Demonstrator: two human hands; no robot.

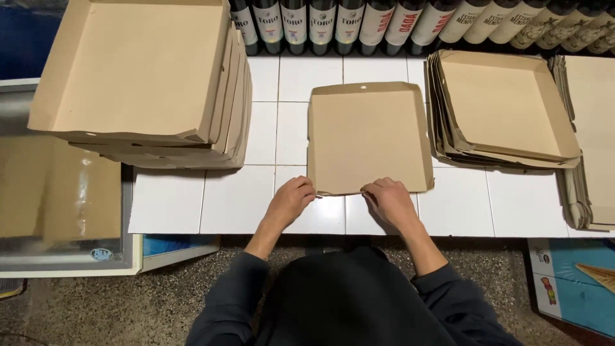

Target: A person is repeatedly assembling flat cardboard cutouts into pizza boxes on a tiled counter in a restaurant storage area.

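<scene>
- Head view: a flat cardboard box blank (366,138) lies at the centre of a white tiled counter (230,205), with its near edge toward the person.
- The left hand (289,200) grips the near edge at about 7 o'clock of the blank, its fingers curled and pinched narrow on the cardboard flap.
- The right hand (389,200) grips the same edge at about 5 o'clock, its fingers likewise closed on the flap.
- Step in hand, as I judge it: folding up the near flap of the blank to start forming a box wall. The far and side flaps look already creased slightly upward.
- The next move would call for both hands lifting the flap evenly along its crease, so the board bends on the line and does not buckle.
- At 10 o'clock sits a stack of folded boxes (138,77), open side up, overhanging the counter's left end.
- At 2 o'clock lies a pile of unfolded blanks (506,106), with another pile (592,141) at 3 o'clock, cut by the frame.
- At 12 o'clock a row of dark bottles (397,22) lines the back of the counter.
- Below the counter is a speckled floor (128,301); a white-framed chest (70,256) stands at 8 o'clock.
</scene>
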